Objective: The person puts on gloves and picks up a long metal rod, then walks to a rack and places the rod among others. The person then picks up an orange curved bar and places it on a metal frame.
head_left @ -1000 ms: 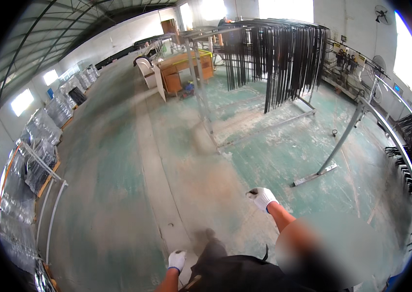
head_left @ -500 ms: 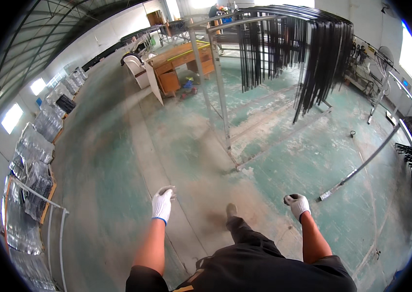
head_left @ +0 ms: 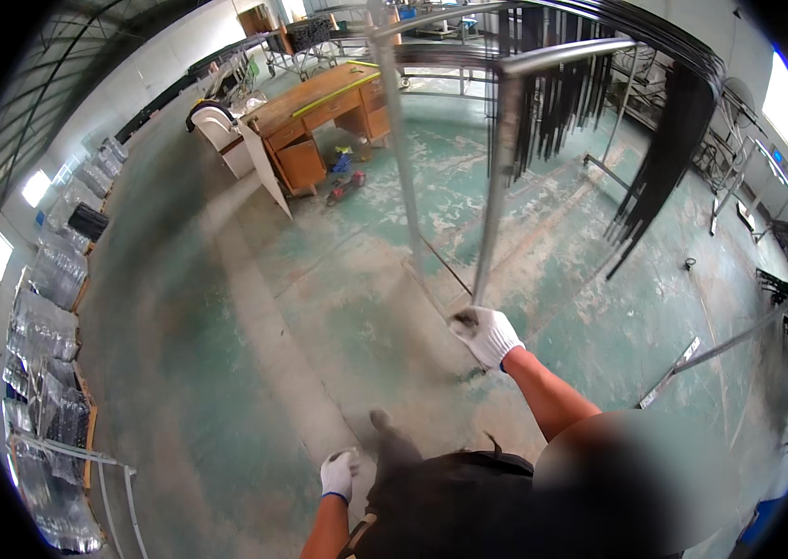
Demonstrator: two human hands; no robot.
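Observation:
My right hand, in a white knit glove, is held out in front of me with its fingers curled and a dark patch at the fingertips. It overlaps the lower end of a grey metal post of a rack; whether it touches the post I cannot tell. Long thin black strips hang in a dense row from the rack's top rail. Lower down, near my body, my left hand, also gloved, hangs with its fingers curled in and nothing visible in them.
A wooden desk with a white chair beside it stands ahead to the left. Wrapped stacks line the left wall. Another metal frame holding black pieces is at the right. A red and black object lies by the desk.
My right hand has moved forward and left to the rack post. The left hand has dropped closer to my body. The rack and desk appear nearer.

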